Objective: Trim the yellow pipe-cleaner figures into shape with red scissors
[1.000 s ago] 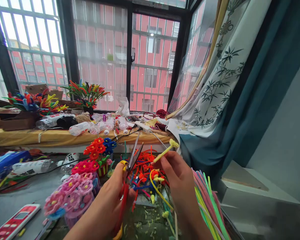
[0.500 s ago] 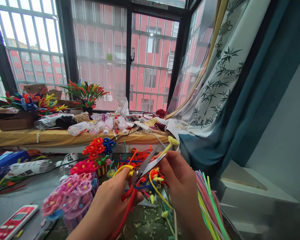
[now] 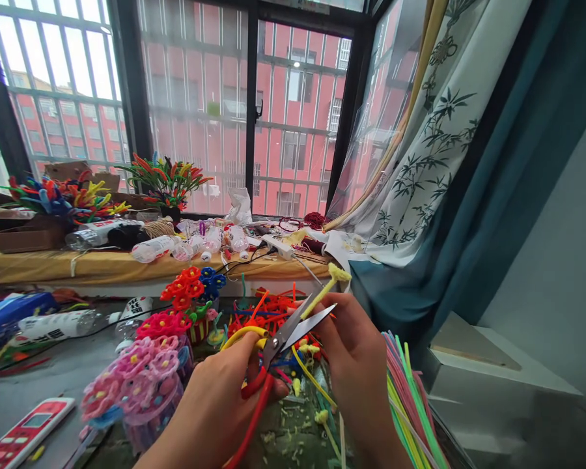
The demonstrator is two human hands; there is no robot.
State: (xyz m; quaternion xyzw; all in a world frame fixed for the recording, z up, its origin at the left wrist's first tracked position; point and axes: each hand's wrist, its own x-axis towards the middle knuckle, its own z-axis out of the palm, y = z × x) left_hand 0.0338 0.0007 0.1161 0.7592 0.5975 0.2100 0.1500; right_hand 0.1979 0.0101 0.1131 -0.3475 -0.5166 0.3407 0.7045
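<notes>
My left hand point(image 3: 224, 384) is closed around red-handled scissors point(image 3: 275, 342), whose blades are parted and point up to the right. Bent yellow pipe cleaners point(image 3: 247, 329) stick out by its thumb. Pinched in the fingers of my right hand point(image 3: 354, 365) is a pale yellow pipe cleaner point(image 3: 318, 298) with a fluffy knot at its upper end. Its stem lies between the two blades, and the lower blade crosses in front of my right fingers. Below the hands, small yellow clippings point(image 3: 293, 423) are scattered on a dark green surface.
Pink and purple pipe-cleaner flowers point(image 3: 146, 371) stand left of my hands, with red flowers point(image 3: 183, 286) behind. A red-and-white remote-like device point(image 3: 27, 433) lies front left. Long coloured pipe cleaners point(image 3: 410, 397) are bundled at right. Bottles point(image 3: 156, 249) lie along the sill.
The scissors have shifted slightly right, and their lower blade now reaches across my right fingers. The yellow pipe cleaner stays in my right hand, its stem showing between the blades.
</notes>
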